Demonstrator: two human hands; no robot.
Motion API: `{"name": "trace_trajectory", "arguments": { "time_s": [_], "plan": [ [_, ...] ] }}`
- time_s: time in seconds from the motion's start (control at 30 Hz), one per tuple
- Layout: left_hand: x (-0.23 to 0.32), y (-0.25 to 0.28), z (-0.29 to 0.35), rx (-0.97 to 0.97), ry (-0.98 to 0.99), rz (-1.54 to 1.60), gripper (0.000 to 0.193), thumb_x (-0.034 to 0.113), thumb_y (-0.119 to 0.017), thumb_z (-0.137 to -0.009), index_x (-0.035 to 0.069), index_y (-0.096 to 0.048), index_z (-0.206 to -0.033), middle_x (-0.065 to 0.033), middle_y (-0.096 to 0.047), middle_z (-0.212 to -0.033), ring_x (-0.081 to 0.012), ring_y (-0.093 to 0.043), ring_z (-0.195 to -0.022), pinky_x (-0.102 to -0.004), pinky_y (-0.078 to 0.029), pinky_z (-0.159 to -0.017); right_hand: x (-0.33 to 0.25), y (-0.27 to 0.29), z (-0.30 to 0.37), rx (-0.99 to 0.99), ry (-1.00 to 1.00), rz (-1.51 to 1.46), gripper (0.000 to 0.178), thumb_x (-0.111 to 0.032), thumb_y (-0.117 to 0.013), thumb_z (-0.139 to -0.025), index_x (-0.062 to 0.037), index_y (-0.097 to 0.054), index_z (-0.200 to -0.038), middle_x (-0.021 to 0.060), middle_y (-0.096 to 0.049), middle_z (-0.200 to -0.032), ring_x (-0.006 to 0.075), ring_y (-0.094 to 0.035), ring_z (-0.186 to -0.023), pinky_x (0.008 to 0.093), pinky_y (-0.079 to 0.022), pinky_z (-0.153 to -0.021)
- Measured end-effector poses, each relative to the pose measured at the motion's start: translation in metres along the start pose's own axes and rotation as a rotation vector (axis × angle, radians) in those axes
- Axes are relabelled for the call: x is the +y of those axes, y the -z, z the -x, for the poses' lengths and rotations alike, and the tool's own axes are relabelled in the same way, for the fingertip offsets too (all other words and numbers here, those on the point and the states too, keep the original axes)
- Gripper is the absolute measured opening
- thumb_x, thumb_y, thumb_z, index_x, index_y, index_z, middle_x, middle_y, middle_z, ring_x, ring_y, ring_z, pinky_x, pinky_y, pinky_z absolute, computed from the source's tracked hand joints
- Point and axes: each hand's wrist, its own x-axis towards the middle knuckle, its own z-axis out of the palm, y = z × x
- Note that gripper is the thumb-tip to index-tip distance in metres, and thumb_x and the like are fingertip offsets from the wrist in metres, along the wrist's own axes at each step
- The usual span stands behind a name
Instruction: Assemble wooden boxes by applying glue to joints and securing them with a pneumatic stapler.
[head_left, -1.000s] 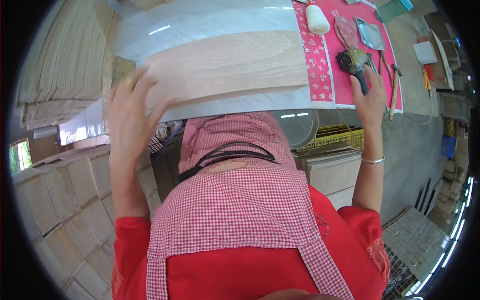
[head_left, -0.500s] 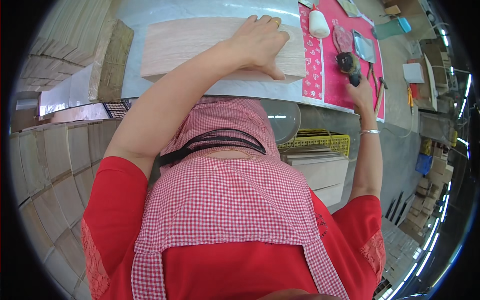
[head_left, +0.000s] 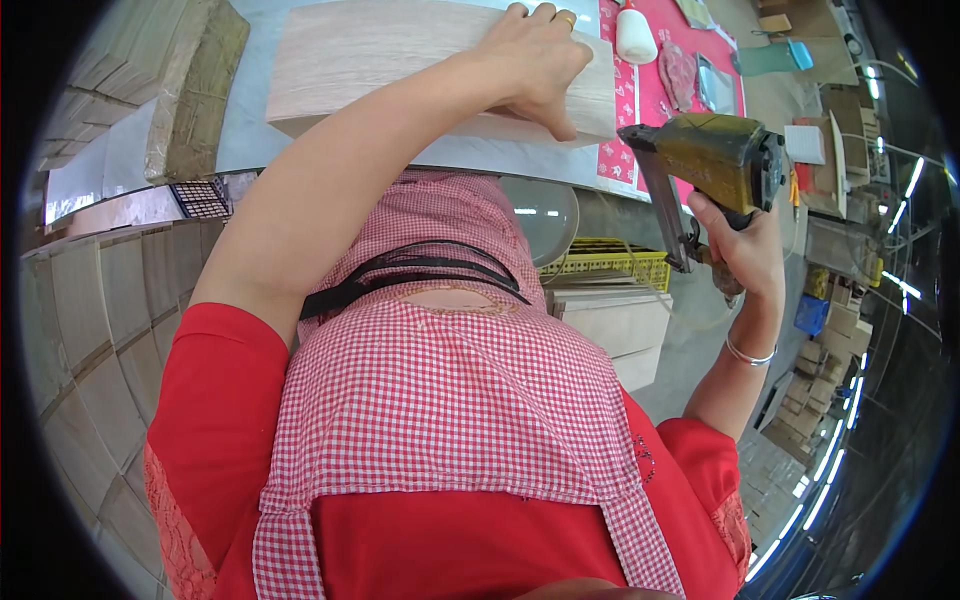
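Note:
My left hand [head_left: 541, 68] reaches over the right part of a long pale wooden box [head_left: 380, 65] on the table. Its fingers bend over the far side and the thumb rests at the near edge, gripping the box. Whether the box is hollow does not show. In my right hand [head_left: 745, 245] is a worn yellow-brown nail gun [head_left: 710, 150], my fingers closed around its handle. It is raised over the table's near right edge, its nose pointing left toward the box's right end without touching it.
On the pink cloth [head_left: 628, 95] stand a white squeeze bottle [head_left: 636, 38] and a crumpled pink rag [head_left: 677, 78]. A wrapped stack [head_left: 200, 90] borders the table's left. Below the table are a yellow crate [head_left: 620, 262] and boards [head_left: 610, 320]; more boards [head_left: 80, 310] are stacked at left.
My right hand has lifted the nail gun off the pink cloth and turned it so its nose points left. My left hand stays on the wooden box. The view has shifted slightly.

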Motion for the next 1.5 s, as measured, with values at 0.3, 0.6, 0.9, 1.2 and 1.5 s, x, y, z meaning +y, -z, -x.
{"name": "trace_trajectory", "arguments": {
  "time_s": [0.3, 0.6, 0.9, 1.2, 1.5],
  "plan": [
    [-0.002, 0.009, 0.002, 0.064, -0.011, -0.075, 0.068, 0.048, -0.085, -0.059, 0.0, -0.07, -0.105, -0.0266, -0.059, -0.117, -0.0387, -0.054, -0.115, -0.0488, -0.043, -0.098, -0.009, -0.007, 0.002, -0.017, -0.127, 0.024, 0.036, -0.014, -0.083, -0.084, -0.0014, -0.063, -0.111, 0.0014, -0.067, -0.084, 0.0056, -0.049, -0.054, 0.0243, -0.039, -0.045],
    [-0.004, 0.016, 0.0, 0.018, 0.0, -0.081, 0.073, 0.05, -0.086, -0.059, -0.001, -0.068, -0.107, -0.0278, -0.057, -0.123, -0.0398, -0.051, -0.121, -0.0518, -0.041, -0.101, -0.026, -0.005, -0.004, -0.107, -0.196, 0.145, 0.029, -0.016, -0.078, -0.089, -0.0018, -0.064, -0.109, -0.0024, -0.059, -0.068, 0.004, -0.046, -0.045, 0.0232, -0.034, -0.04],
    [-0.109, 0.056, 0.098, 0.027, -0.122, -0.022, 0.087, 0.063, -0.084, -0.059, -0.002, -0.056, -0.11, -0.0297, -0.052, -0.127, -0.046, -0.04, -0.134, -0.0607, -0.031, -0.111, -0.038, -0.009, 0.0, -0.074, -0.028, 0.165, 0.032, -0.011, -0.082, -0.083, 0.0008, -0.066, -0.108, 0.0032, -0.067, -0.087, 0.0083, -0.057, -0.064, 0.0264, -0.047, -0.056],
    [-0.11, 0.095, 0.139, -0.15, 0.128, -0.045, 0.071, 0.05, -0.085, -0.061, 0.0, -0.055, -0.102, -0.0226, -0.055, -0.107, -0.0394, -0.053, -0.107, -0.0463, -0.042, -0.094, -0.058, -0.039, -0.006, -0.122, 0.035, 0.087, 0.036, -0.009, -0.081, -0.084, 0.0023, -0.066, -0.115, 0.0072, -0.073, -0.105, 0.0143, -0.065, -0.093, 0.0315, -0.052, -0.085],
    [-0.101, 0.084, 0.137, -0.054, 0.153, 0.009, 0.071, 0.049, -0.085, -0.061, -0.001, -0.055, -0.101, -0.0235, -0.055, -0.106, -0.0394, -0.054, -0.106, -0.0447, -0.042, -0.094, -0.066, -0.052, -0.008, -0.165, -0.003, 0.113, 0.041, -0.013, -0.082, -0.084, 0.0024, -0.065, -0.117, 0.0087, -0.072, -0.108, 0.0158, -0.065, -0.097, 0.0324, -0.051, -0.088]
  ]
}}
